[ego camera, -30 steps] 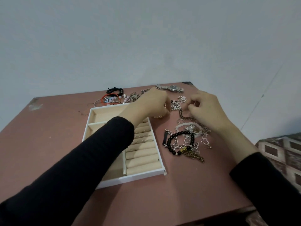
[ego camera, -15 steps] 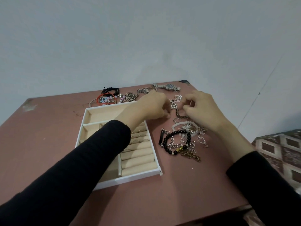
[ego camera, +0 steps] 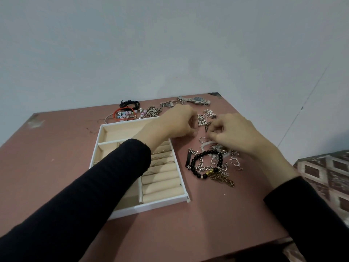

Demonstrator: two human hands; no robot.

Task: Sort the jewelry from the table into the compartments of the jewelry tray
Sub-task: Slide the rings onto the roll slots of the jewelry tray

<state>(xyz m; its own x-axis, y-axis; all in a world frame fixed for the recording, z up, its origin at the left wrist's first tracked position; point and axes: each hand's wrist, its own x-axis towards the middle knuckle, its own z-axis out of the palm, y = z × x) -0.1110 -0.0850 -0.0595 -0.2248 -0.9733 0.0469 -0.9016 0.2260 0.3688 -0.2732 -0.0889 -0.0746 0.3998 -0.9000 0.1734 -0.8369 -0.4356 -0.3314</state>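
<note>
On the left of the table (ego camera: 56,167) sits the white tray (ego camera: 162,202), its beige ring rolls on the right side and open compartments on the left; a few rings (ego camera: 163,162) show tucked between the rolls. Behind the tray lie a red bracelet (ego camera: 123,114) and black cords (ego camera: 130,104). The left hand (ego camera: 177,122) reaches across the tray's far right corner, fingers curled inward; whether it grips anything cannot be told. Beyond it lies a watch (ego camera: 197,100). Between the hands sit pearl pieces (ego camera: 204,119). The right hand (ego camera: 238,133) is curled, fingertips pinched at a small piece, too small to identify. Just below it lie a loose ring (ego camera: 202,139) and a tangled pile with a black bead bracelet (ego camera: 205,163) and chains (ego camera: 222,177).
</note>
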